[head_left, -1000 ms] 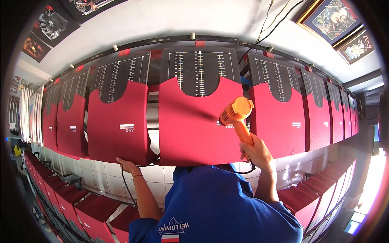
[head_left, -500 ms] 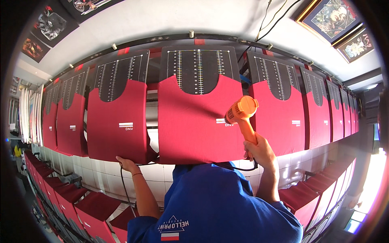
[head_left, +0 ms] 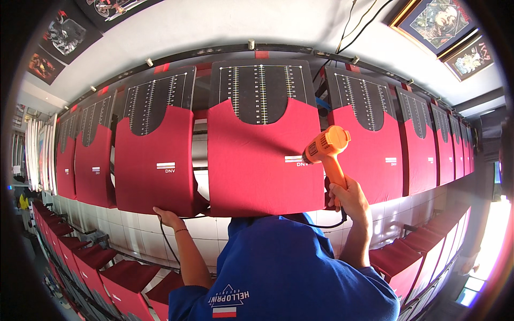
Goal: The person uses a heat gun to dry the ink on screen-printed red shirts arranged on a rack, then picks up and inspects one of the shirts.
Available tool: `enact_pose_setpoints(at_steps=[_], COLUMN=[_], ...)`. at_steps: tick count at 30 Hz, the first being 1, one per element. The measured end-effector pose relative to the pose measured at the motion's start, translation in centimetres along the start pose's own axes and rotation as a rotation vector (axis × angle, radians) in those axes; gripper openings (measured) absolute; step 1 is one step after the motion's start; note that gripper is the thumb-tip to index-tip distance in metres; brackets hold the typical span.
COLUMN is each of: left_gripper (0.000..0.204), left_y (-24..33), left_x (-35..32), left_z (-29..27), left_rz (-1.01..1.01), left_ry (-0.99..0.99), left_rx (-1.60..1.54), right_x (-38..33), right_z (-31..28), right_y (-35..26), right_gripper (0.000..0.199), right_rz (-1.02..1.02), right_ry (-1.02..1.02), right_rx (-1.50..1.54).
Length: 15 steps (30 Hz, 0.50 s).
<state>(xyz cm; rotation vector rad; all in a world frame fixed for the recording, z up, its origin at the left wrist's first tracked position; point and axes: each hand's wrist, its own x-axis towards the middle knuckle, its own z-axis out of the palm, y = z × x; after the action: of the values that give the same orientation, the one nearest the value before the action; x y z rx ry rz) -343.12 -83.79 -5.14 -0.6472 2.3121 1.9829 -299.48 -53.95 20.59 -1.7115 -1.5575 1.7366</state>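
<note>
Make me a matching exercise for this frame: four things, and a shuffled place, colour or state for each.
1. heat gun
2. right hand
3. left hand
4. framed pictures

A. left of the blue shirt, at a red-covered board's lower edge
B. upper right of the view
C. orange
D. closed around a handle

Pairs: 1-C, 2-D, 3-A, 4-B
</note>
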Motion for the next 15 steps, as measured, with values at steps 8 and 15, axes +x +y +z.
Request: enact_pose_setpoints(at_steps=[8, 15], left_gripper=[0.078, 0.078], left_y=[-0.4, -0.8], left_x=[0.5, 0.9], left_z=[-0.3, -0.3], left_rz=[0.005, -0.012], left_ry=[0.006, 0.0], left_rx=[0.041, 0.013], right_x=[-0.3, -1.2], right_z=[0.0, 0.0], right_y=[0.2, 0.5], right_gripper=[0.019, 0.018], right_rz=[-0.012, -0.006], right_ry=[0.012, 0.027], right_rx=[0.02, -0.001])
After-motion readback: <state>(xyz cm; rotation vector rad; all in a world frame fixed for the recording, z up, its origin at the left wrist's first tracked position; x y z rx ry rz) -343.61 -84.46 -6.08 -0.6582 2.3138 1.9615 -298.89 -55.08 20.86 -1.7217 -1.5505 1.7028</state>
